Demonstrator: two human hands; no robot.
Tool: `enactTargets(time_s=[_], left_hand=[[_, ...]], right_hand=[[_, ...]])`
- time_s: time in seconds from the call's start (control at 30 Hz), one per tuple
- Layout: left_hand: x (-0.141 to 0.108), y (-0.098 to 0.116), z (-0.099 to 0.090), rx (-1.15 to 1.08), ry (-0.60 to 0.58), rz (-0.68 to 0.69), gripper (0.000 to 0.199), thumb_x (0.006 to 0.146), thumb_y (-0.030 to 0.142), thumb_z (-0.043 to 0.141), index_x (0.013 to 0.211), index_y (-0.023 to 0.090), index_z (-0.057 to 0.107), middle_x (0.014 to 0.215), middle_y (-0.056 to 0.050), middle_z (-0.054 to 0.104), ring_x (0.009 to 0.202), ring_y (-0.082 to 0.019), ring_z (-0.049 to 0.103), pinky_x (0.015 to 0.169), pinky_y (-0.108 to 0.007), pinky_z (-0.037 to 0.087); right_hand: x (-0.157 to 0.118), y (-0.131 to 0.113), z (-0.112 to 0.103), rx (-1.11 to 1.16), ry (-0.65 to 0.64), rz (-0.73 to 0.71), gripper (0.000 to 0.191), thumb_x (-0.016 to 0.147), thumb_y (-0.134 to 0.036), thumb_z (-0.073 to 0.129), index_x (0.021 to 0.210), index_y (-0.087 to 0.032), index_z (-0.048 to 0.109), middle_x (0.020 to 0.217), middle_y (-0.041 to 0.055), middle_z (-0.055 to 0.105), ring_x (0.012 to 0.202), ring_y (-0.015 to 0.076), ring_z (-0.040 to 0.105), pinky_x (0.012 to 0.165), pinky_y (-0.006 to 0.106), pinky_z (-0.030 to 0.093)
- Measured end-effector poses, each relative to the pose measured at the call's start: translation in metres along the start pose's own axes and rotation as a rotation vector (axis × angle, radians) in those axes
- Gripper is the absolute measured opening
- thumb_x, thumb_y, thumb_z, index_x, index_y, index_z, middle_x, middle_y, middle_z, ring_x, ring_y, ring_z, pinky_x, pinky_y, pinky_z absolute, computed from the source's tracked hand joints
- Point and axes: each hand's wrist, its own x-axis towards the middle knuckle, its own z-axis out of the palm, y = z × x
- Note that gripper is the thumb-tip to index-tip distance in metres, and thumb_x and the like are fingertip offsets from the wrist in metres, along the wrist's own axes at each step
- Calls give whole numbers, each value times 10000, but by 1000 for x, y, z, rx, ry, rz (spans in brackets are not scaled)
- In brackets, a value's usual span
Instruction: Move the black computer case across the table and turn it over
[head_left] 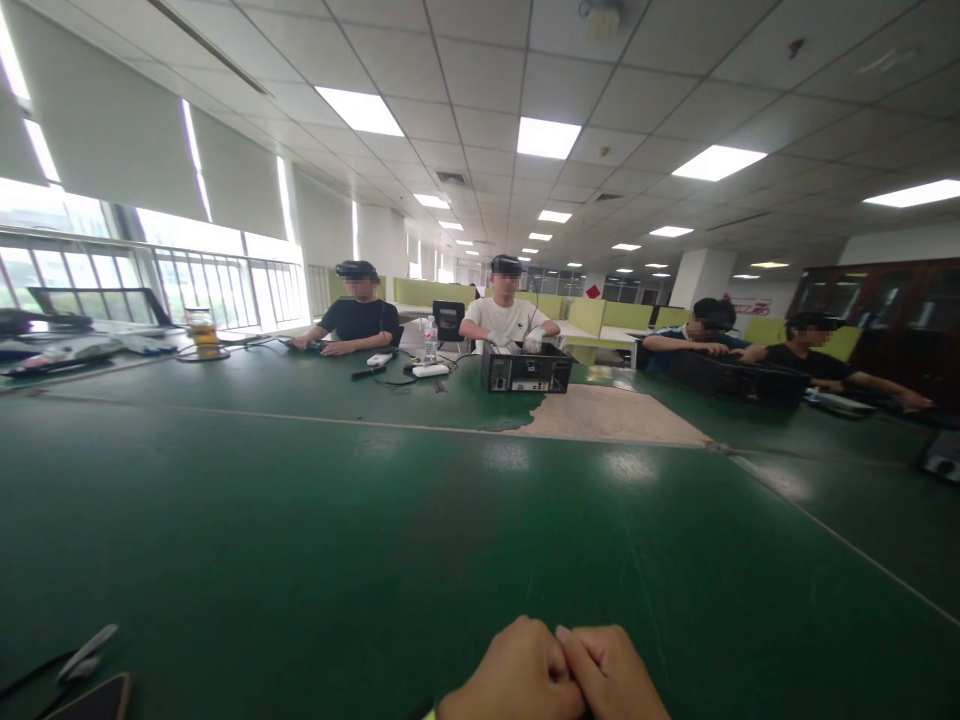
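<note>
My left hand (514,668) rests low in the picture, above the near edge of the green table (322,530). Its fingers are curled into a fist. Against it lies my right hand (613,675), also closed, its thumb touching the left hand. Nothing shows between the fingers of either one. In the lower left corner, the nearest things are a pale cable plug (88,652) on a dark cord and the corner of a dark flat object (94,698) cut off by the frame.
Across the table a person in white gloves (534,340) reaches into an open computer case (529,372). A bottle (430,343), power strip (430,371) and jar (201,328) stand on the far side. At right, people work around another dark case (727,378). Bare board (615,415) shows through the torn covering.
</note>
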Motion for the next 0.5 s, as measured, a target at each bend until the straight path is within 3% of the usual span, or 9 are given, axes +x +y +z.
enactTargets(time_s=[0.23,0.33,0.4,0.43,0.5], left_hand=[[4,-1,1,-75,-34,33,303,653,178,497,401,192,330,396,62,229,420,-77,228,429,-256,170],[12,-1,-5,-594,-1,-146,297,647,253,583,447,195,370,420,78,267,405,-60,198,417,-254,99],[18,2,-13,-1022,105,-271,321,655,329,609,508,207,351,440,96,247,397,-53,168,416,-238,64],[21,4,-19,-1170,169,-295,345,672,361,602,533,211,324,452,104,225,399,-51,151,416,-229,59],[26,12,-31,-1307,273,-255,391,737,408,556,569,209,265,484,108,184,412,-50,132,416,-211,76]], right_hand=[[3,3,-3,70,17,10,534,864,-622,332,531,-205,334,540,-24,344,556,128,331,532,269,260],[2,-7,-5,267,210,68,562,821,-694,390,534,-212,351,544,-40,323,551,123,332,538,257,303],[-2,-14,1,398,287,98,595,817,-718,382,498,-215,361,499,-46,319,506,115,331,522,254,317],[-5,-17,7,432,250,94,614,813,-722,390,472,-212,378,469,-45,325,483,111,332,513,253,320],[-12,-23,21,438,32,58,614,773,-716,482,451,-194,461,445,-37,376,466,104,358,510,244,334]])
